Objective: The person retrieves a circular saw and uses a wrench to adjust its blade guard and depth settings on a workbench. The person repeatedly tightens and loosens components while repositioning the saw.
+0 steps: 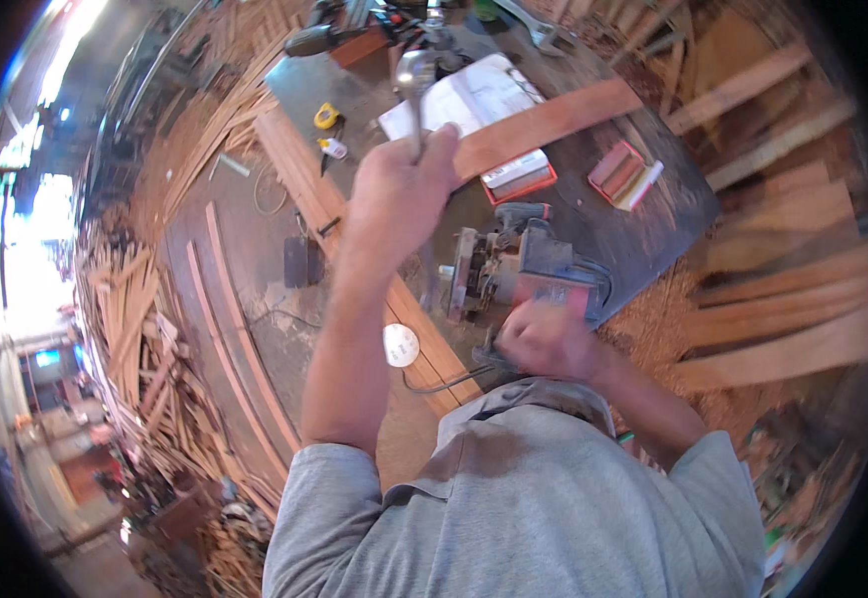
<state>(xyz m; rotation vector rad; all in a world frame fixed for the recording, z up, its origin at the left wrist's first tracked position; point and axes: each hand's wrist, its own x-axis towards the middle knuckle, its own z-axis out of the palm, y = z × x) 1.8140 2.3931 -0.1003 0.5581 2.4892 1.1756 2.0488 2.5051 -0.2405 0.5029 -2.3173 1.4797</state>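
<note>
My left hand is raised over the table and closed around a silver wrench, whose head points away from me. Closer to my body, a dusty router lies on its side, its base plate facing left and a small shaft poking out. My right hand is closed at the router's near side; its fingers are partly hidden there. A dark cord runs leftward from near the router. Just past my left hand lies a flat reddish board.
On the table are papers, a yellow tape measure, small boxes and a second wrench. Long planks cross on the left, with a white disc on them. Wood scraps and boards surround the table.
</note>
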